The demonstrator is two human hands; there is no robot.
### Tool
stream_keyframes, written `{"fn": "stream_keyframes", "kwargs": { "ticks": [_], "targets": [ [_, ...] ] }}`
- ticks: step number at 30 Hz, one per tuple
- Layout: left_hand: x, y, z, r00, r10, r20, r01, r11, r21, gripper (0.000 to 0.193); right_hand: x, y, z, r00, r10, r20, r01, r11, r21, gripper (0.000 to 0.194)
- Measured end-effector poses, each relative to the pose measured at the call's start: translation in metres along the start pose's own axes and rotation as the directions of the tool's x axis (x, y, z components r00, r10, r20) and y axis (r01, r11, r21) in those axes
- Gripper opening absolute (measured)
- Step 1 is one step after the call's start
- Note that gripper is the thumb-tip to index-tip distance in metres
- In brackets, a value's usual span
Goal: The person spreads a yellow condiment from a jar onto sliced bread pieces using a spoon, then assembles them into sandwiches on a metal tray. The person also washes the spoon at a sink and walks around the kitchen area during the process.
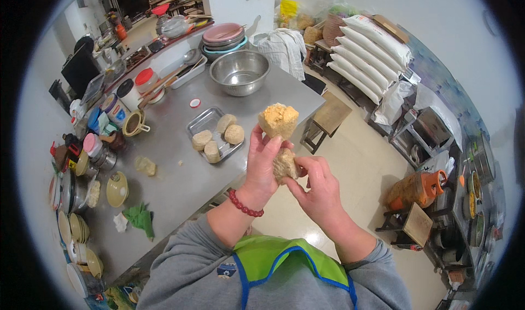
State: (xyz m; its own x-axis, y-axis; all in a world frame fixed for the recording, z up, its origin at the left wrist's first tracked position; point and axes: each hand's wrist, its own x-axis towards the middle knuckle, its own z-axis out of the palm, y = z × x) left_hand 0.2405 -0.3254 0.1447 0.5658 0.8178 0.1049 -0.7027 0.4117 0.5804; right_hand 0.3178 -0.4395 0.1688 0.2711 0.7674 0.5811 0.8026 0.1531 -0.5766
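My left hand (264, 162), with a red bead bracelet at the wrist, holds up a broken piece of a pale, bread-like food (279, 121) whose rough, yellowish inner side shows. Just below it, my right hand (313, 178) pinches a second rough piece (285, 165), which my left hand also seems to touch. To the left of my hands, on the steel table, lies a clear shallow tray (197, 125) with several pale round pieces (234, 134) in it.
Beyond the tray stands a steel bowl (240, 74). Jars, a strainer (133, 123), a yellow bowl (117, 189) and a green cloth (140, 220) are at the left. A wooden stool (330, 113) stands past the table's right edge; an orange gas cylinder (414, 189) is farther right.
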Motion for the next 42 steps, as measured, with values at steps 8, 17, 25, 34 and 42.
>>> {"fn": "stream_keyframes", "kwargs": {
  "ticks": [8, 17, 25, 34, 42],
  "targets": [
    [-0.006, -0.011, -0.004, 0.996, -0.065, 0.055, 0.068, 0.996, -0.054, 0.050, -0.005, 0.009, -0.010, 0.988, 0.131, 0.079, -0.145, 0.963, 0.225, 0.025],
    [-0.022, -0.009, -0.005, 0.966, -0.176, 0.191, 0.188, 0.981, -0.047, 0.055, -0.006, 0.024, -0.045, 0.786, 0.266, 0.558, -0.616, 0.423, 0.665, 0.015],
    [-0.029, -0.011, -0.010, 0.950, -0.169, 0.261, 0.140, 0.982, 0.128, 0.060, -0.014, 0.024, -0.081, 0.770, 0.267, 0.580, -0.628, 0.480, 0.613, 0.013],
    [-0.039, -0.021, -0.010, 0.925, -0.325, 0.195, 0.333, 0.943, -0.007, 0.053, -0.009, 0.021, -0.087, 0.933, 0.341, 0.117, -0.330, 0.678, 0.656, 0.023],
    [-0.047, -0.025, -0.009, 0.891, -0.332, 0.309, 0.367, 0.928, -0.062, 0.056, 0.006, 0.002, -0.088, 0.995, 0.043, -0.087, -0.038, 0.997, 0.065, 0.020]
  ]
}}
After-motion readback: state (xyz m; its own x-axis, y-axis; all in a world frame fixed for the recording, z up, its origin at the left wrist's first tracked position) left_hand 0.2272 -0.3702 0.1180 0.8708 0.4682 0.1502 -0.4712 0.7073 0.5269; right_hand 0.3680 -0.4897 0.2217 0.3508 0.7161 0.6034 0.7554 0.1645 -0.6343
